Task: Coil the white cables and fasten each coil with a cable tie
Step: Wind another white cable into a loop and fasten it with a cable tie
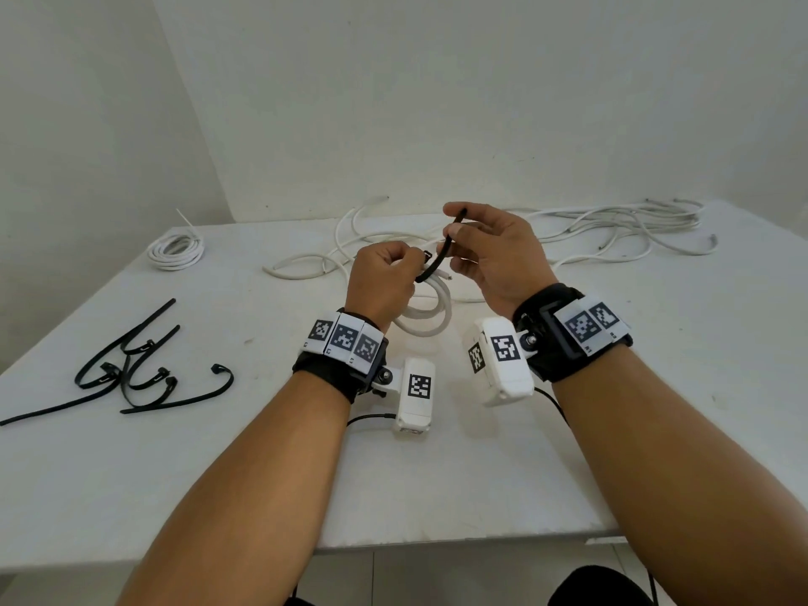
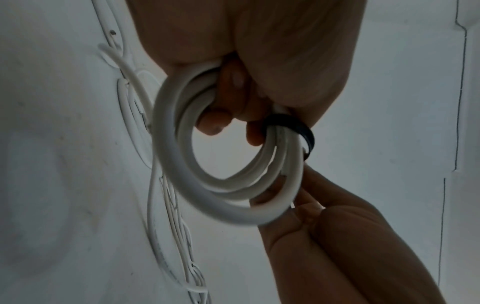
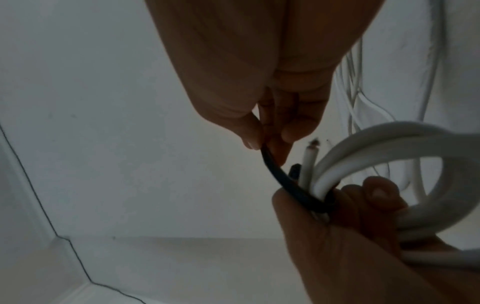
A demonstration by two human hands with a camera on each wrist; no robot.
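Note:
My left hand point(image 1: 384, 277) grips a small coil of white cable point(image 1: 426, 319) above the table; in the left wrist view its fingers curl through the coil point(image 2: 207, 164). A black cable tie point(image 1: 441, 255) wraps under the coil point(image 3: 363, 164), seen as a dark band point(image 2: 303, 131) beside my fingers. My right hand point(image 1: 489, 251) pinches the tie's free strap point(image 3: 275, 170) between thumb and fingers and holds it upward. The tie's head point(image 1: 426, 256) sits next to my left thumb. A cut cable end point(image 3: 388, 152) sticks out beside the tie.
A finished white coil point(image 1: 177, 251) lies at the table's back left. Several spare black cable ties point(image 1: 131, 369) lie at the left. Loose white cables point(image 1: 612, 229) sprawl along the back edge by the wall, some point(image 1: 315, 264) right behind my hands.

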